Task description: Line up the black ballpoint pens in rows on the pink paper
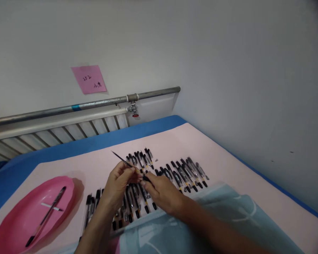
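Observation:
Above the rows of pens, my two hands meet over one thin dark pen refill, its point angled up to the left. My left hand is closed in a pinch around the refill's middle. Near the refill's lower end, my right hand pinches a short black pen part; whether the two pieces are joined is hidden by the fingers. Below and around the hands lie many clear pens with black ends, partly covered by my forearms. Another group of pens lies to the right.
At left, a pink basin holds a pen and a small white-and-dark stick. Pink sheeting covers the blue-edged table. Light blue cloth lies along the near edge. A radiator and pipe run along the wall behind.

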`<state>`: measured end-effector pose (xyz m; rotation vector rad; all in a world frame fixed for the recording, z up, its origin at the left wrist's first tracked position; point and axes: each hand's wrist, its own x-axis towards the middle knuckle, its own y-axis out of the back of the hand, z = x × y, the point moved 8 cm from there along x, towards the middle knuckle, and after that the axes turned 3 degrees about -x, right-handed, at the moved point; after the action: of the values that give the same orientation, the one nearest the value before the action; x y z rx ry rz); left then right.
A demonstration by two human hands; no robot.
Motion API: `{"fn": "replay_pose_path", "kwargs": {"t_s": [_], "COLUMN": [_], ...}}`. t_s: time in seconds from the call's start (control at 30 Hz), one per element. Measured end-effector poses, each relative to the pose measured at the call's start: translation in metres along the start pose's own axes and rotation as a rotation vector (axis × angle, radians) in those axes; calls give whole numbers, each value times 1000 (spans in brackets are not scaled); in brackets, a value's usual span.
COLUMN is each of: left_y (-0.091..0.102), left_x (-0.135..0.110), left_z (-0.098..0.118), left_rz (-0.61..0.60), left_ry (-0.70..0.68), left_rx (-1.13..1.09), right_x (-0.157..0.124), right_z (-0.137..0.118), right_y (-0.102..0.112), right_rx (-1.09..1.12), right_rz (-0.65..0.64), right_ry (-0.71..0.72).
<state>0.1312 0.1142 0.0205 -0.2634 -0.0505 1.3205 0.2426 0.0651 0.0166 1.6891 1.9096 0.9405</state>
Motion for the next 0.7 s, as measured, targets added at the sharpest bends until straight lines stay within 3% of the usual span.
{"fn": "replay_pose_path", "kwargs": {"t_s": [0.2,0.7], "left_y": [-4,-7], "left_x": [-1,-2], "left_z": [3,-5], "left_rz": [-35,-54], "left_ry": [-45,4], "left_rx": [40,35], "right_x": [-1,2], "right_z": [0,7], "right_y": [0,-4], "right_rx": [-52,5], "right_rz": [9,-14], "right_ry": [10,-31]}}
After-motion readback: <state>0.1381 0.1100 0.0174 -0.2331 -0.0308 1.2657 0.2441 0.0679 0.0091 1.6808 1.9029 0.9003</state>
